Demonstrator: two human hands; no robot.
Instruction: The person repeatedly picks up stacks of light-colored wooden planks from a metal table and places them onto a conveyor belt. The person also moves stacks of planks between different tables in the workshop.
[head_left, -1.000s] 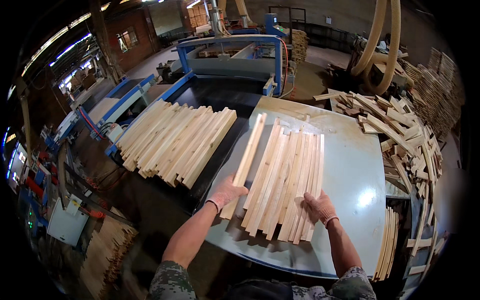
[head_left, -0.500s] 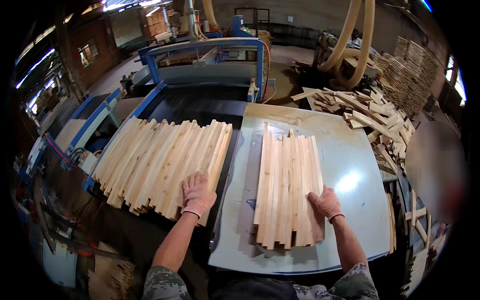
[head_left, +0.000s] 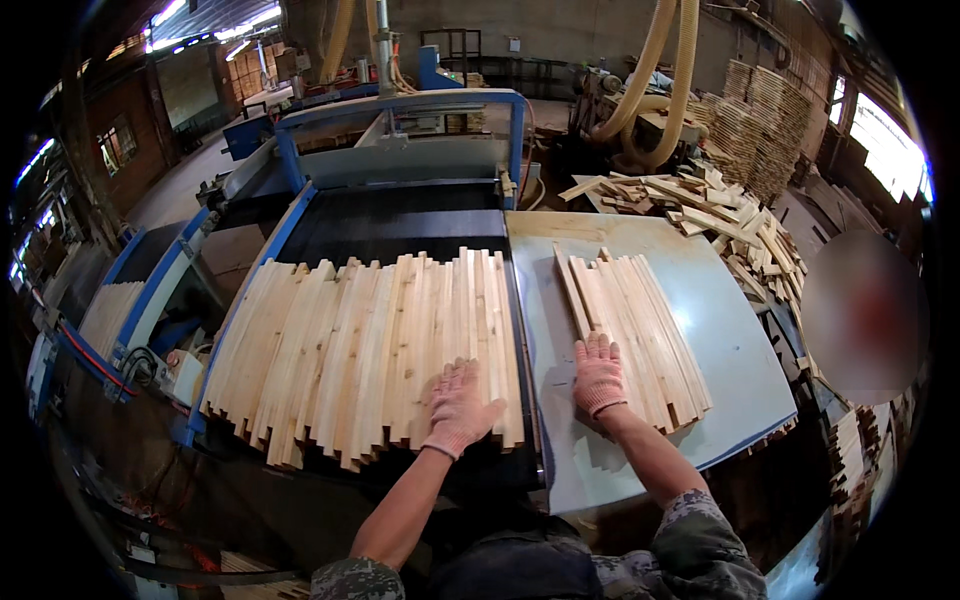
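Observation:
Side by side on a black conveyor belt (head_left: 400, 222) lies a wide row of pale wooden strips (head_left: 350, 350). My left hand (head_left: 462, 405), in a pinkish knit glove, rests flat on the right part of that row, fingers stretched out. A smaller group of wooden strips (head_left: 645, 335) lies on the smooth pale table (head_left: 735, 360) to the right. My right hand (head_left: 600, 375), gloved alike, lies with outstretched fingers on the left side of this group. One strip (head_left: 573, 290) at its left edge stands slightly apart at the far end.
A blue-framed machine (head_left: 400, 100) spans the belt's far end. Behind the table, loose wood offcuts (head_left: 710, 205) lie in a heap, with stacked boards (head_left: 765, 130) beyond. Thick beige hoses (head_left: 680, 90) hang at the back. Another conveyor (head_left: 150, 265) stands at left.
My right hand has moved from the right side of the table's strips to their left side. That group is narrower and slanted, while the row on the belt now reaches further right.

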